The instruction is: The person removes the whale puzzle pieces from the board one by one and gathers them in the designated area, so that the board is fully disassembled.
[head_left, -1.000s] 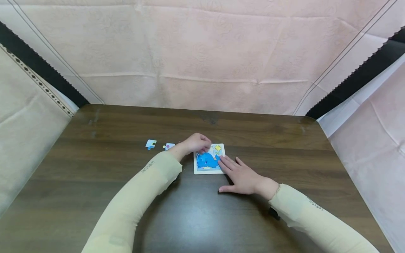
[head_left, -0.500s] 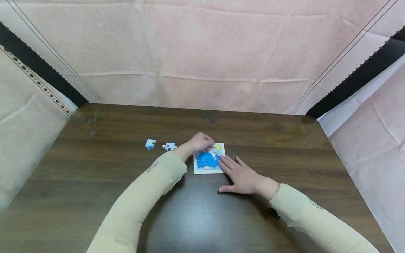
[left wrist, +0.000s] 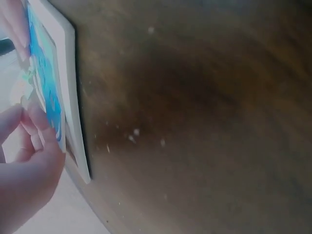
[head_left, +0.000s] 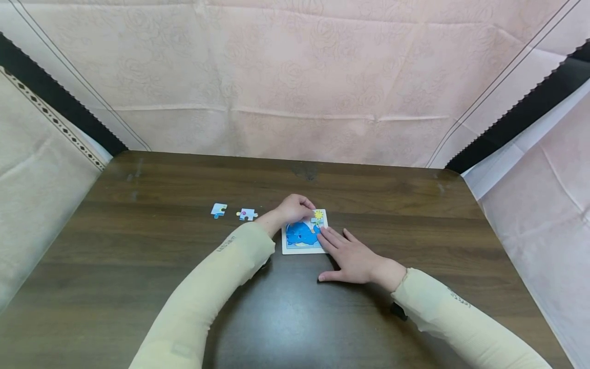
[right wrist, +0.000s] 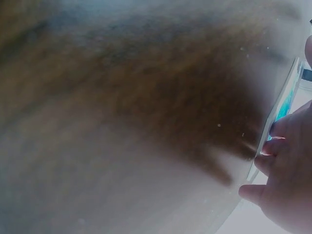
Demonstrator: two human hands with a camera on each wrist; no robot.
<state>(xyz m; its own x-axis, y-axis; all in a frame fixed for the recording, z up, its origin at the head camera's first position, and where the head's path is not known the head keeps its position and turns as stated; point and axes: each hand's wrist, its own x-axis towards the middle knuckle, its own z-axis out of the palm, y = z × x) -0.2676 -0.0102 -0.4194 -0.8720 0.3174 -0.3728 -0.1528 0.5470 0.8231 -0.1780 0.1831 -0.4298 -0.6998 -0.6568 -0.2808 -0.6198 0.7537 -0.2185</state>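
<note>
Yellow-sun jigsaw piece (head_left: 318, 215), pinched by the left hand (head_left: 293, 209), looks light, stiff, best edge-held; the right hand (head_left: 352, 257) rests straight-fingered.

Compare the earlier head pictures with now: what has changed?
The left hand has shifted slightly right over the far part of the whale puzzle, uncovering more of the loose piece beside its wrist. The right hand, touching the puzzle, stayed put, as did both loose pieces.

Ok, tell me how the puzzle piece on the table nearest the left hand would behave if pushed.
Lying flat on the table, the puzzle piece would probably slide rather than roll or tip. Smaller than the left hand, it is likely light. Its side knobs might catch.
</note>
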